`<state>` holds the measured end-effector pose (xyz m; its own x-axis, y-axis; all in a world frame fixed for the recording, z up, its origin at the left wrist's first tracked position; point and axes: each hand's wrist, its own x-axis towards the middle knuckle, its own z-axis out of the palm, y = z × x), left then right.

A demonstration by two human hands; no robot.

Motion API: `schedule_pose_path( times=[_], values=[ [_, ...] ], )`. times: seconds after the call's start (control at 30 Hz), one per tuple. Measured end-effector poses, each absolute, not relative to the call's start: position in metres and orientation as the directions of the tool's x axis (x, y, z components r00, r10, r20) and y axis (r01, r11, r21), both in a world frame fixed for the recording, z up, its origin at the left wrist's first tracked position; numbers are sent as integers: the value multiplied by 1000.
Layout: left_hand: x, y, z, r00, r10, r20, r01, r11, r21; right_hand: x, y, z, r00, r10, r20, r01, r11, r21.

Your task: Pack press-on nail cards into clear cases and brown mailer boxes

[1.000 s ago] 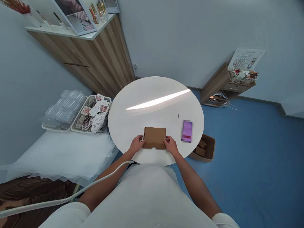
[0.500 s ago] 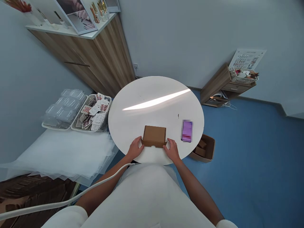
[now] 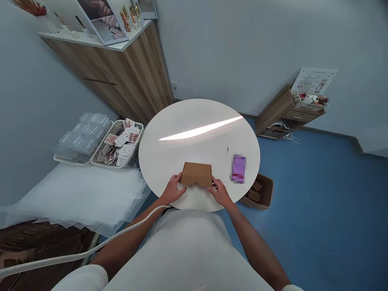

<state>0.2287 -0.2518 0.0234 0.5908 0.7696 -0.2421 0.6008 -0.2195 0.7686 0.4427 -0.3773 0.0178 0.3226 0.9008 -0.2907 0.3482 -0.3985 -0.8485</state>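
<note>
A small brown cardboard box (image 3: 196, 169) lies near the front edge of the round white table (image 3: 169, 157), its lid down and its front panel with a small notch facing me. My left hand (image 3: 173, 190) grips the box's left side, fingers along the edge and thumb out by the front corner. At the right front corner my right hand (image 3: 220, 192) holds the other side, with fingers partly hidden behind the corner. A phone-shaped purple thing (image 3: 238, 169), blurred by pixels, lies to the right of the box.
An open carton (image 3: 266, 193) with small brown boxes stands on the floor at right. To the left are a basket of cards (image 3: 133, 155), clear plastic cases (image 3: 86, 135) and translucent sheets (image 3: 81, 194). A white cable (image 3: 121, 236) crosses over my left arm.
The box's front panel now shows taller, and the side ears that stuck out at its front corners no longer show. My fingers have moved slightly against both sides.
</note>
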Motion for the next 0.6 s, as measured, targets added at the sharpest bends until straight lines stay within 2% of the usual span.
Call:
schedule_pose_path(
  times=[0.17, 0.37, 0.5, 0.6],
  values=[
    [241, -233, 42, 589, 742, -319, 644, -192, 741, 465, -357, 41, 275, 897, -346, 386, -432, -815],
    [263, -208, 50, 553, 736, -391, 742, -223, 632, 482, -327, 55, 297, 861, -413, 358, -501, -788],
    [269, -205, 52, 535, 757, -374, 787, -286, 546, 488, -315, 60, 316, 849, -424, 370, -522, -769],
    [270, -207, 49, 533, 774, -342, 790, -310, 529, 489, -311, 63, 330, 842, -427, 363, -531, -765]
  ],
)
